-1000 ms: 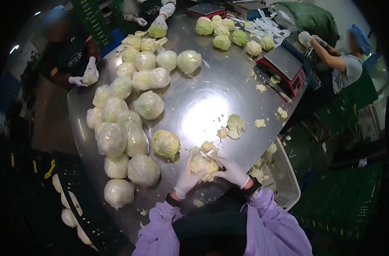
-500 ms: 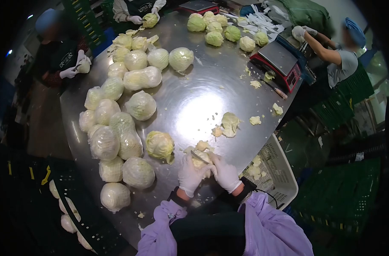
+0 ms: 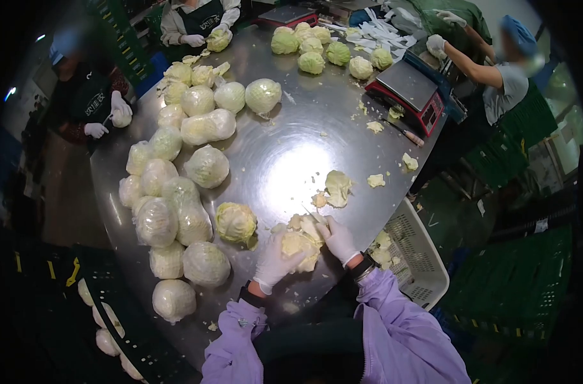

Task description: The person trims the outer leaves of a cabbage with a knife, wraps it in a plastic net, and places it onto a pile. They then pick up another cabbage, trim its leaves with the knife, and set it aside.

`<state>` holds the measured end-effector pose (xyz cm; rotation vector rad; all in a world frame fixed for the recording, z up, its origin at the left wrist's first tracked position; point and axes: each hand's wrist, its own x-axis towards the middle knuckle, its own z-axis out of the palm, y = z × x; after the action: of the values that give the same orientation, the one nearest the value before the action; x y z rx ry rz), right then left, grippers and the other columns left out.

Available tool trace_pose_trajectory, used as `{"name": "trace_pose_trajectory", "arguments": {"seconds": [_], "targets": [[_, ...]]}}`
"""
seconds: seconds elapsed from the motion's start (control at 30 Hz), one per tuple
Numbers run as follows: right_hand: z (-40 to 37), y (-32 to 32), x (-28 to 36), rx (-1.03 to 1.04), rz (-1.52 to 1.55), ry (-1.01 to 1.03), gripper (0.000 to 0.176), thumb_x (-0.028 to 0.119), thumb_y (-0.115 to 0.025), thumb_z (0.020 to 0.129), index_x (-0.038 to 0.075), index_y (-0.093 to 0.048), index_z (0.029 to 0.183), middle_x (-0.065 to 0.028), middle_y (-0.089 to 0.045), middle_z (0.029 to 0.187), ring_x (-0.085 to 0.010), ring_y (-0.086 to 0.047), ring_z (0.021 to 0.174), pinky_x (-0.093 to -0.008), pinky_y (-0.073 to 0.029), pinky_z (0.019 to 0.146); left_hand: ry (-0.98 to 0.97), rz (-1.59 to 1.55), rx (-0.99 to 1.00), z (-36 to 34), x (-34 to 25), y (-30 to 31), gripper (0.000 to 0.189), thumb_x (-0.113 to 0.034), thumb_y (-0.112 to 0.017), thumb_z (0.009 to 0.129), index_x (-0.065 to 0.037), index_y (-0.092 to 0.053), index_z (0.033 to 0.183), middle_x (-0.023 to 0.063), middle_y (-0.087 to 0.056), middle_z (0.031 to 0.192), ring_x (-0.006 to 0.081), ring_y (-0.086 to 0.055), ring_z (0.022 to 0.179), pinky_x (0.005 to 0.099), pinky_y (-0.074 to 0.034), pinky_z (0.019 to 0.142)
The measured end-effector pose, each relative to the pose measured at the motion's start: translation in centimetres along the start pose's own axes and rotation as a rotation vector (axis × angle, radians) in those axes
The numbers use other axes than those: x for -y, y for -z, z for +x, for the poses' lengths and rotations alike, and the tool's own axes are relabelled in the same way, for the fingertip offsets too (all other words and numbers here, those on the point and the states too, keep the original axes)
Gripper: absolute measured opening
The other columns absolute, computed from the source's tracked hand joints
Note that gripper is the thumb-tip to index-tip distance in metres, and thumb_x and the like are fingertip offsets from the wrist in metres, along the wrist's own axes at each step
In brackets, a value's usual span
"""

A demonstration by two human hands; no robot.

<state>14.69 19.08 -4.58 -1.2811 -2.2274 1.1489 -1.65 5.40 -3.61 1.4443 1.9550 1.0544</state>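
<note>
In the head view, one cabbage (image 3: 298,246) is held in the lower centre of the frame, at the near side of the table (image 3: 259,147). Its left side is cupped by the left hand (image 3: 275,261), the fingers curved round it. By the right hand (image 3: 339,242), closed at the upper right of the cabbage, a knife (image 3: 313,215) is apparently pinched; its thin blade is blurred and its handle hidden. The cabbage is judged firm and fairly heavy, its leaves crisp and easily torn, its surface likely slippery under gloves; it is best gripped low round the sides, clear of the blade.

One unwrapped head (image 3: 236,222) is seen just to the left. At left, two long packs (image 3: 208,126) and at least twelve round packs (image 3: 207,166) are counted; at top centre, at least eight loose heads (image 3: 311,63); towards upper right, two scales (image 3: 406,83); at lower right, one basket (image 3: 441,281).
</note>
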Motion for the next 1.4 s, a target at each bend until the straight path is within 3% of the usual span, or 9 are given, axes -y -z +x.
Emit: {"name": "trace_pose_trajectory", "arguments": {"seconds": [0.07,0.17,0.27,0.33,0.4,0.43,0.63,1.03,1.4], "targets": [[0.0,-0.4,-3.6,-0.036,0.047,0.034,0.032,0.034,-0.052,0.096,0.006,-0.061,0.11,-0.0165,-0.064,0.078,-0.0294,-0.063,0.068,-0.0362,-0.049,0.062,-0.065,0.009,0.03,-0.8,0.8,0.9,0.069,-0.028,-0.075,0.075,0.0,-0.045,0.13,0.0211,-0.052,0.122,0.0359,-0.052,0.113,0.0424,-0.04,0.099],[-1.8,0.5,-5.8,0.312,0.321,-0.261,0.039,0.036,-0.05,0.098,0.007,-0.056,0.122,-0.0029,-0.055,0.068,-0.0088,-0.044,0.043,-0.0262,-0.038,0.041,0.319,-0.63,-0.107,-3.0,1.5,1.9,0.083,-0.018,-0.075,0.076,0.006,-0.028,0.141,0.0191,-0.046,0.129,0.0259,-0.044,0.123,0.0368,-0.037,0.105],[-3.2,3.5,-3.8,0.38,0.398,-0.344,0.047,0.038,-0.051,0.098,0.009,-0.047,0.134,-0.0005,-0.054,0.068,-0.0068,-0.047,0.045,-0.0237,-0.04,0.042,0.274,-0.581,-0.095,-4.9,2.2,0.2,0.088,-0.02,-0.076,0.076,0.008,-0.024,0.141,0.0201,-0.04,0.133,0.025,-0.041,0.126,0.0365,-0.038,0.104],[-2.9,3.6,-4.9,0.318,0.424,-0.295,0.052,0.036,-0.053,0.096,0.007,-0.041,0.138,-0.0071,-0.062,0.076,-0.0159,-0.057,0.051,-0.0295,-0.046,0.048,0.263,-0.438,-0.123,-4.3,-1.1,0.1,0.092,-0.024,-0.081,0.071,0.006,-0.027,0.14,0.0205,-0.035,0.136,0.0288,-0.04,0.126,0.0386,-0.037,0.105],[-2.6,4.9,-2.6,-0.036,-0.217,0.183,0.056,0.033,-0.052,0.096,0.002,-0.036,0.14,-0.0174,-0.066,0.092,-0.0324,-0.065,0.065,-0.0391,-0.051,0.06,0.197,-0.203,-0.128,-3.5,-2.5,-1.1,0.099,-0.028,-0.085,0.065,0.004,-0.029,0.14,0.0214,-0.034,0.136,0.0337,-0.038,0.127,0.0409,-0.036,0.106],[-3.0,5.6,1.0,0.093,-0.148,0.117,0.057,0.03,-0.053,0.094,0.002,-0.035,0.14,-0.0222,-0.064,0.103,-0.0398,-0.063,0.089,-0.0446,-0.051,0.075,0.147,-0.086,-0.154,-3.4,-2.4,-1.9,0.103,-0.031,-0.087,0.061,0.003,-0.03,0.139,0.0223,-0.035,0.134,0.0381,-0.039,0.125,0.0428,-0.037,0.104],[-4.4,1.0,4.2,0.209,-0.209,0.316,0.063,0.033,-0.057,0.09,0.003,-0.033,0.14,-0.0227,-0.048,0.133,-0.0402,-0.061,0.098,-0.0437,-0.052,0.079,0.133,0.221,-0.03,-2.7,-4.9,-2.7,0.085,-0.038,-0.078,0.063,0.001,-0.042,0.13,0.0197,-0.047,0.119,0.0374,-0.045,0.11,0.0474,-0.041,0.091],[-1.7,1.7,3.5,0.198,-0.194,0.299,0.042,0.036,-0.051,0.094,0.005,-0.052,0.121,-0.0198,-0.062,0.108,-0.0395,-0.062,0.091,-0.0464,-0.051,0.075,0.058,0.346,-0.002,-0.1,-5.7,-2.4,0.066,-0.042,-0.077,0.062,-0.004,-0.052,0.111,0.0155,-0.05,0.106,0.0351,-0.049,0.104,0.0447,-0.044,0.083],[2.0,2.8,0.8,0.38,0.038,0.137,0.039,0.037,-0.053,0.093,0.005,-0.062,0.113,-0.0216,-0.065,0.096,-0.0371,-0.063,0.087,-0.0412,-0.049,0.077,0.017,0.337,0.055,0.5,-5.3,-1.6,0.084,-0.042,-0.079,0.061,-0.002,-0.043,0.126,0.0198,-0.045,0.125,0.0377,-0.046,0.112,0.046,-0.043,0.091]]}}
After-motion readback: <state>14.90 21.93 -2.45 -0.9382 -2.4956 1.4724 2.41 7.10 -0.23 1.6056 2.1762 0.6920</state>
